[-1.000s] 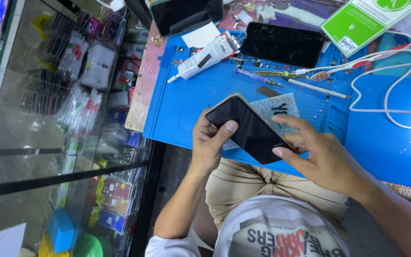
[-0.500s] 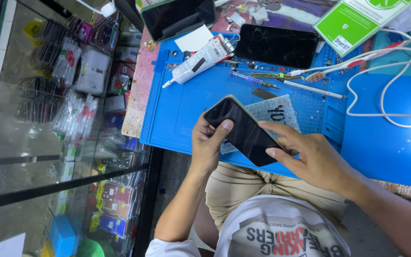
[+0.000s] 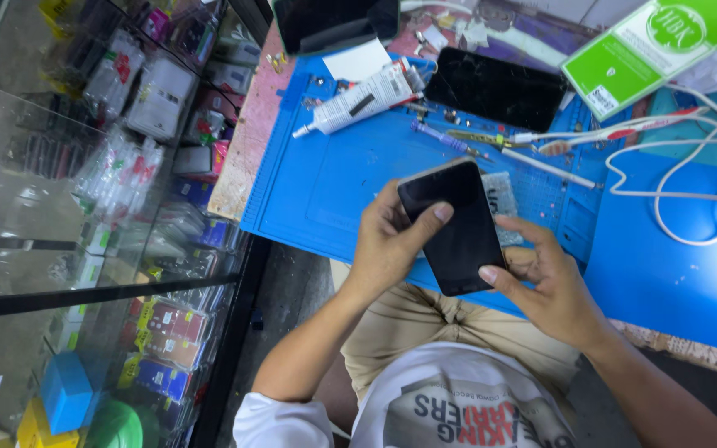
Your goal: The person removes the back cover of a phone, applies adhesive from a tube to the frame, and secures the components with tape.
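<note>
I'm holding a black smartphone (image 3: 456, 228) in both hands just below the middle of the frame, over the near edge of the blue work mat (image 3: 342, 178). The phone is tilted, its dark screen facing up at me. My left hand (image 3: 387, 245) wraps the phone's left edge from beneath, thumb laid across the upper glass and pressing on it, fingers curled behind. My right hand (image 3: 553, 286) cups the lower right corner, thumb tip pinching the right edge of the screen while the fingers support the back. So both hands are closed on the phone, neither spread open.

Under the phone, a small grey patterned pad (image 3: 504, 199) peeks out on the mat, just beside my right fingers. Further up the frame, a white glue tube (image 3: 358, 99) lies slanted on the mat, nozzle pointing left. To its right sits another dark phone screen (image 3: 495, 87), flat, its glass looking cracked. Between that and my hands lie thin tools: a purple-handled screwdriver (image 3: 446, 139) and a slim white stick (image 3: 549, 168), near each other but apart.

At the upper right corner rests a green and white flat box (image 3: 653, 46), and white cables (image 3: 682, 191) loop across the right side. A black tablet (image 3: 334, 21) sits at the top edge. The left half of the frame is a glass display case (image 3: 85, 207) packed with small packaged accessories.
</note>
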